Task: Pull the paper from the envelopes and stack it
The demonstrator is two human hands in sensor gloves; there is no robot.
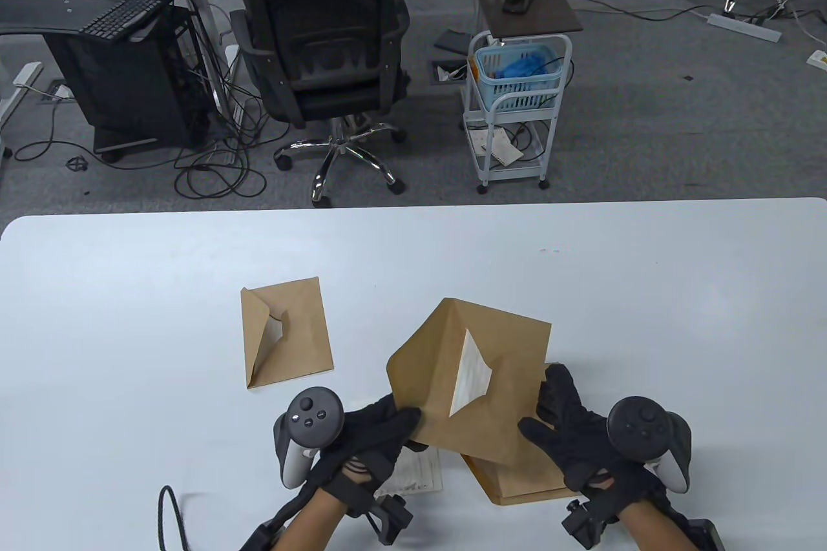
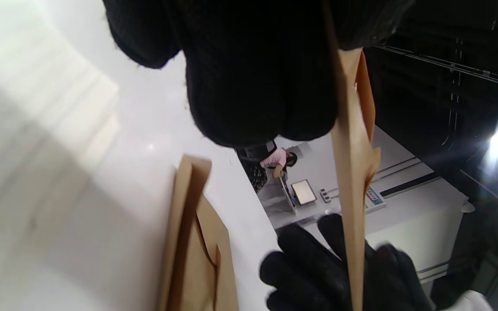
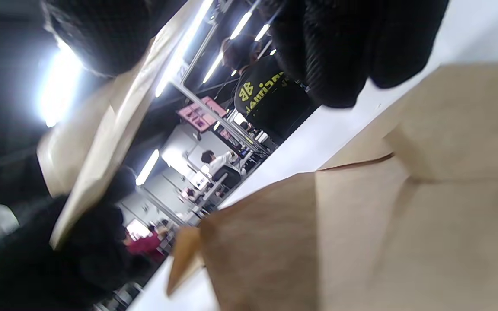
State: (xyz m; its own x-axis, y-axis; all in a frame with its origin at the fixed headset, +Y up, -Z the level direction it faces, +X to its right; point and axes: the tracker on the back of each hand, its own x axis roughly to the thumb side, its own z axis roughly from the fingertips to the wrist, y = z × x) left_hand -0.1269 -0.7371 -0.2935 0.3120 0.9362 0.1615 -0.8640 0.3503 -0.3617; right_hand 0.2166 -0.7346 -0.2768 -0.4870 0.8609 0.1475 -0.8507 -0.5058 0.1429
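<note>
Counter: broad white rounded-corner counter (image 1: 129, 292), carrying every envelope and sheet; grey carpet beyond its far edge.
Chair: black mesh office chair (image 1: 323, 41) on a chrome star base, well beyond the far edge, near a white wheeled cart (image 1: 517, 105) with a pale blue basket.
Held envelope: large brown kraft-paper envelope (image 1: 504, 409), raised off the counter between both hands, tilted, flap open toward the left; white printed paper (image 1: 471, 376) showing through a triangular gap in its face, still inside. Seen edge-on in the left wrist view (image 2: 352, 181), and as a pale blurred strip in the right wrist view (image 3: 110, 129).
Lower envelope: second brown kraft-paper envelope (image 1: 523, 480), flat on the counter under the held one, mostly hidden; fills the lower right of the right wrist view (image 3: 361, 237).
Left envelope: smaller brown kraft-paper envelope (image 1: 287, 338), flat, well apart to the left, flap folded open, a sliver of white inside; edge visible in the left wrist view (image 2: 197, 259).
Loose sheet: white printed sheet (image 1: 417, 477), flat on the counter, partly under the left hand.
Right hand: black-gloved right hand (image 1: 572, 431), fingers (image 1: 552, 386) spread along the held envelope's right edge, gripping it.
Left hand: black-gloved left hand (image 1: 371, 441), fingers (image 1: 404, 422) narrow, pinching the held envelope's lower left corner.
</note>
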